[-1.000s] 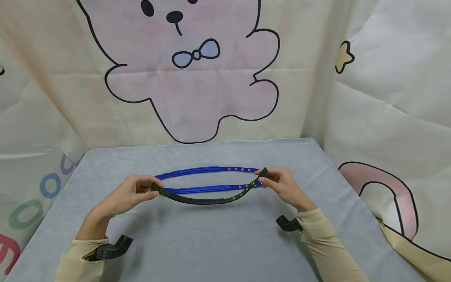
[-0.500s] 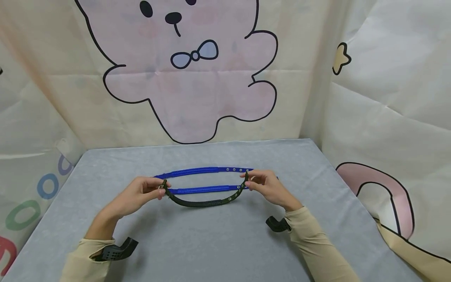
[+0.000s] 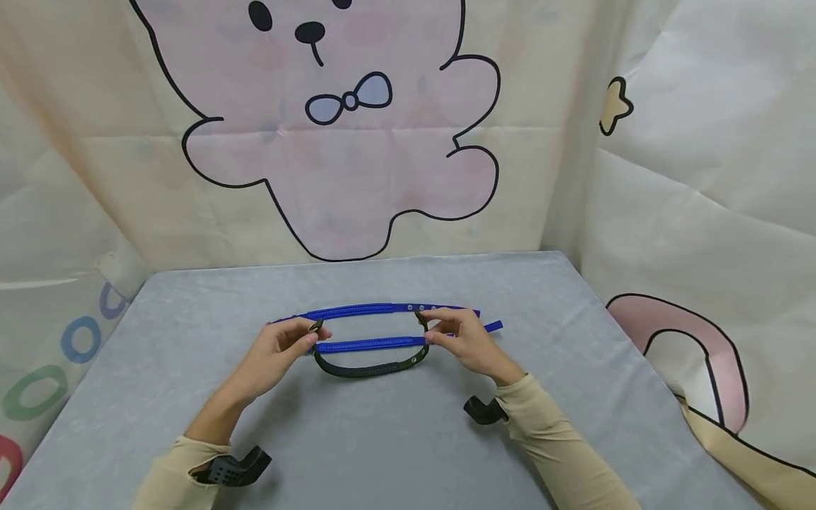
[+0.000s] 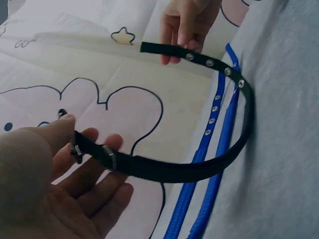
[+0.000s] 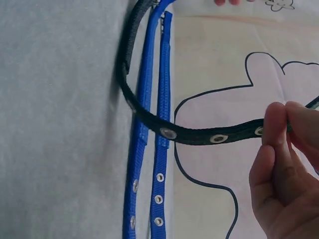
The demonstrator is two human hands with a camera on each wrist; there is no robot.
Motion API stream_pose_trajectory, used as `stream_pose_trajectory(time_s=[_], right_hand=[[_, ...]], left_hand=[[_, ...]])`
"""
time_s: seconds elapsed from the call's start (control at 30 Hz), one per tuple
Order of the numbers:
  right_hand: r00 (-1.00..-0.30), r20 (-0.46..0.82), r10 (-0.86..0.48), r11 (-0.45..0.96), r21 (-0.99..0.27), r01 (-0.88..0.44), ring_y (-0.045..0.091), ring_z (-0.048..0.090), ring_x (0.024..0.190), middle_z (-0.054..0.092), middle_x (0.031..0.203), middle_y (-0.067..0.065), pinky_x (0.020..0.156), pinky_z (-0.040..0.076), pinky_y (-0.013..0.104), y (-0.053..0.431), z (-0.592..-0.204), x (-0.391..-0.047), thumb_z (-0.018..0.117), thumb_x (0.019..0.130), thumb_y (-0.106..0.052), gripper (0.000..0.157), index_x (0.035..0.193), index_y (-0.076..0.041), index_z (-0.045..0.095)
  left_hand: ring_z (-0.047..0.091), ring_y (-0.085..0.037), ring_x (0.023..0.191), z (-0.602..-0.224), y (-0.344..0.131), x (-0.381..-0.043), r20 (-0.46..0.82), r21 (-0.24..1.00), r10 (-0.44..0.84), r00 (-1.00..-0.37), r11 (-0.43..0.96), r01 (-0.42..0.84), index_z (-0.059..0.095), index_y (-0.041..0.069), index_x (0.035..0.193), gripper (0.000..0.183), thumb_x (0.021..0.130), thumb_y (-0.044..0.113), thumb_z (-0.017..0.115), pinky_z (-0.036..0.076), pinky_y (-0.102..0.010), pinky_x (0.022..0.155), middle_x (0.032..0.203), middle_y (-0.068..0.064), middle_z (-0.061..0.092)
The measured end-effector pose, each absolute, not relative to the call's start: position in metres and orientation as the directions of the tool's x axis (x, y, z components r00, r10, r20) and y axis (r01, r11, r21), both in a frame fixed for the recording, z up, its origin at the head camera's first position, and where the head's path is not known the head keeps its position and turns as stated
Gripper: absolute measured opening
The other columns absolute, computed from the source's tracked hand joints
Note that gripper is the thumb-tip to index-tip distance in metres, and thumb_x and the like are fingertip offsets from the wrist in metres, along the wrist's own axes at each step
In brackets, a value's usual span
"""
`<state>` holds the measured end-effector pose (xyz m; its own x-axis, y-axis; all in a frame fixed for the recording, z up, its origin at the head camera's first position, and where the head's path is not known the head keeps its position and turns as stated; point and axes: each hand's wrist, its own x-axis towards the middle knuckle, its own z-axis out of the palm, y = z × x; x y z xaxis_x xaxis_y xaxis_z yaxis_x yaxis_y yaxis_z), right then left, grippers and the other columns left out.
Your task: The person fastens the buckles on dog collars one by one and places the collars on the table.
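Note:
A dark green collar (image 3: 366, 370) with metal eyelets hangs in a U between both hands. My left hand (image 3: 278, 350) pinches its buckle end between thumb and fingers; the metal buckle (image 4: 76, 149) shows in the left wrist view. With thumb and forefinger, my right hand (image 3: 468, 341) pinches the eyelet end, whose tip sticks out past the fingers. Behind the green collar, two blue collars lie stretched out on the table: a far blue collar (image 3: 350, 310) and a near blue collar (image 3: 370, 344), both with eyelets toward the right. The hands partly cover the blue collars' ends.
A grey cloth covers the table (image 3: 376, 446). Behind it hangs a cream curtain (image 3: 535, 177) with a cartoon bear, and printed sheets stand at both sides. Black camera mounts (image 3: 234, 467) sit at both wrists, low over the table.
Both hands have moved toward each other, the right one leftward and the left one rightward. The green collar's ends came closer and it bends into a deeper U. The blue collars stay in place.

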<state>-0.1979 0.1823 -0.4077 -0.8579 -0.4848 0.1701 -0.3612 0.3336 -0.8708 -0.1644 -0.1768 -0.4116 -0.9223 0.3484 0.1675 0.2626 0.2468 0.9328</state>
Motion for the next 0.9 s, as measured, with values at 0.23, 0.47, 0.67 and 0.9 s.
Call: stream_pose_trajectory(time_s=[0.23, 0.47, 0.67, 0.9], right_hand=[[-0.818, 0.104, -0.566, 0.438, -0.802, -0.405, 0.036, 0.069, 0.086, 0.068, 0.124, 0.025, 0.083, 0.058, 0.043, 0.182, -0.417, -0.198, 0.053, 0.103, -0.001, 0.048, 0.151, -0.004, 0.046], [-0.778, 0.142, -0.612, 0.448, -0.748, -0.489, 0.03, 0.069, 0.106, 0.07, 0.115, 0.021, 0.084, 0.058, 0.029, 0.175, -0.415, -0.199, 0.058, 0.098, 0.006, 0.054, 0.15, -0.004, 0.048], [-0.792, 0.148, -0.592, 0.464, -0.741, -0.485, 0.022, 0.073, 0.087, 0.072, 0.12, 0.02, 0.079, 0.057, 0.027, 0.17, -0.413, -0.192, 0.061, 0.098, 0.001, 0.04, 0.137, 0.003, 0.06], [-0.79, 0.134, -0.598, 0.511, -0.696, -0.505, 0.017, 0.073, 0.086, 0.074, 0.114, 0.017, 0.078, 0.054, 0.025, 0.165, -0.414, -0.184, 0.058, 0.101, -0.006, 0.04, 0.141, 0.0, 0.057]], left_hand=[[0.065, -0.006, 0.087, -0.419, -0.166, -0.161, 0.228, 0.942, 0.241, -0.943, 0.191, 0.277, 0.069, -0.003, 0.116, 0.025, 0.104, 0.015, 0.057, 0.054, -0.021, 0.083, 0.089, -0.004, 0.071], [0.058, -0.009, 0.077, -0.417, -0.159, -0.161, 0.266, 0.927, 0.189, -0.945, 0.221, 0.305, 0.071, 0.0, 0.119, 0.025, 0.104, 0.015, 0.058, 0.049, -0.023, 0.071, 0.079, 0.002, 0.063], [0.05, -0.012, 0.066, -0.418, -0.152, -0.158, 0.298, 0.904, 0.192, -0.935, 0.257, 0.341, 0.072, 0.0, 0.118, 0.024, 0.103, 0.014, 0.059, 0.039, -0.027, 0.055, 0.075, -0.01, 0.06], [0.047, -0.004, 0.065, -0.419, -0.148, -0.156, 0.333, 0.889, 0.21, -0.919, 0.256, 0.381, 0.073, -0.001, 0.115, 0.021, 0.101, 0.01, 0.061, 0.042, -0.024, 0.055, 0.076, 0.002, 0.057]])
